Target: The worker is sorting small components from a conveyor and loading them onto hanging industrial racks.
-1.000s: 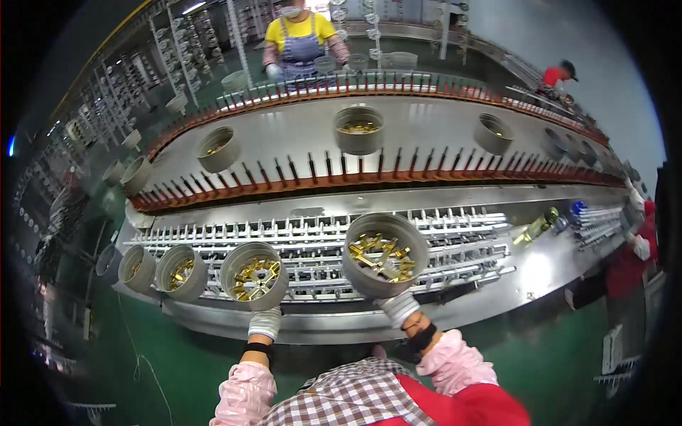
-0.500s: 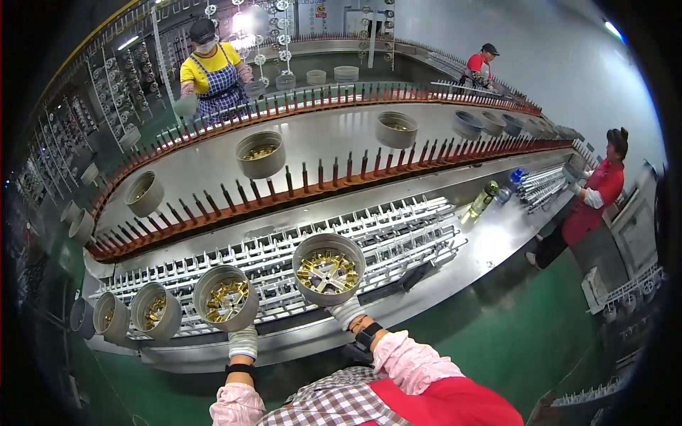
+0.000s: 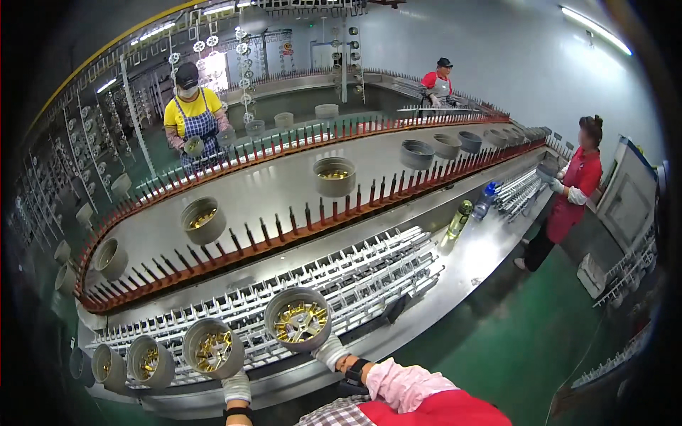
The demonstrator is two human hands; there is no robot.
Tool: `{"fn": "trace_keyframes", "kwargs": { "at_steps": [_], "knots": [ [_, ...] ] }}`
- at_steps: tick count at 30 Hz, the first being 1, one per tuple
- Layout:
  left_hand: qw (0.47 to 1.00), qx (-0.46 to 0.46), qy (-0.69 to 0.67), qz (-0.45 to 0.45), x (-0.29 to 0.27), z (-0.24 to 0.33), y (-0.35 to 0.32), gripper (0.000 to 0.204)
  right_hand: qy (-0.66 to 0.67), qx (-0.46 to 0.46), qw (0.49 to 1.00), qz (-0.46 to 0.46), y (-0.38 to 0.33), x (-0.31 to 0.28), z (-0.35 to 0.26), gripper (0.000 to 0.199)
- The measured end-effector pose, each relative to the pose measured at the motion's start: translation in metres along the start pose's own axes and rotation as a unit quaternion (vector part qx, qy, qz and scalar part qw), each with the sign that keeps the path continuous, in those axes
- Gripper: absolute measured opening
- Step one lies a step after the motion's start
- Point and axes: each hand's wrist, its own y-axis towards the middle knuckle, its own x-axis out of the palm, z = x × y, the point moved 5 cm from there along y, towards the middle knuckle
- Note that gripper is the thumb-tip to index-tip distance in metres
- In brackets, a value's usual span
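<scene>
My gloved left hand (image 3: 236, 387) is under a grey round cup (image 3: 190, 353) with small brass-coloured pieces inside. Its fingers are mostly hidden behind the cup, closed against it. My right hand (image 3: 329, 351), also in a pale glove, grips a second grey cup (image 3: 272, 323) from below. Brass pieces ring a spoked centre in that one. Both cups are tilted toward me, above silvery racks of rods with short pegs (image 3: 387, 266). To the left of my left hand, more grey cups with brass pieces (image 3: 150, 362) stand in a row along the bench edge.
Beyond the racks curves a metal table (image 3: 270, 192) lined with upright reddish pins, carrying more grey cups (image 3: 334, 177). A yellow-green bottle (image 3: 458, 221) and a blue bottle (image 3: 485, 199) stand at the bench's right. Co-workers stand at right (image 3: 579, 181), far left (image 3: 195, 121) and back.
The view has tilted upward and turned slightly, so the bench sits lower in the picture. Cups beyond the racks have shifted left. My hands stay at the same two cups.
</scene>
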Motion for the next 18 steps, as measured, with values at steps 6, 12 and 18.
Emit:
{"fn": "trace_keyframes", "kwargs": {
  "at_steps": [6, 12, 18],
  "knots": [
    [0.997, -0.043, 0.019, -0.056, 0.014, -0.003, -0.014, 0.024, 0.39, 0.131, 0.886, -0.215, -0.02, -0.029, 0.024, 0.026],
    [0.947, -0.162, -0.118, -0.252, -0.014, 0.003, -0.019, 0.037, 0.478, 0.128, 0.836, -0.234, 0.019, -0.183, 0.098, 0.028],
    [0.972, -0.14, -0.119, -0.147, -0.058, 0.024, -0.001, 0.039, 0.272, 0.218, 0.934, 0.083, 0.092, -0.288, 0.303, 0.034]
  ]
}}
